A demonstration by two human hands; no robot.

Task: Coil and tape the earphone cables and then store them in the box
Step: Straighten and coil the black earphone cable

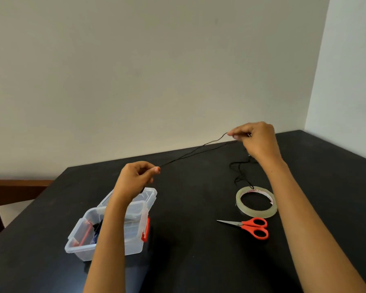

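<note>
A thin black earphone cable (195, 149) is stretched in the air between my two hands. My left hand (136, 178) pinches one end above the box. My right hand (254, 138) pinches the cable higher up and farther back; the rest of the cable hangs from it and lies in loose loops on the table by the tape. The clear plastic box (76, 247) with red latches stands open at the lower left, under my left forearm, with dark coiled items inside. A roll of clear tape (255, 210) lies flat on the right.
Red-handled scissors (250, 226) lie in front of the tape roll, blades pointing left. All stand on a black table (188, 250) against a pale wall. A brown wooden chair (13, 191) sits beyond the table's left edge.
</note>
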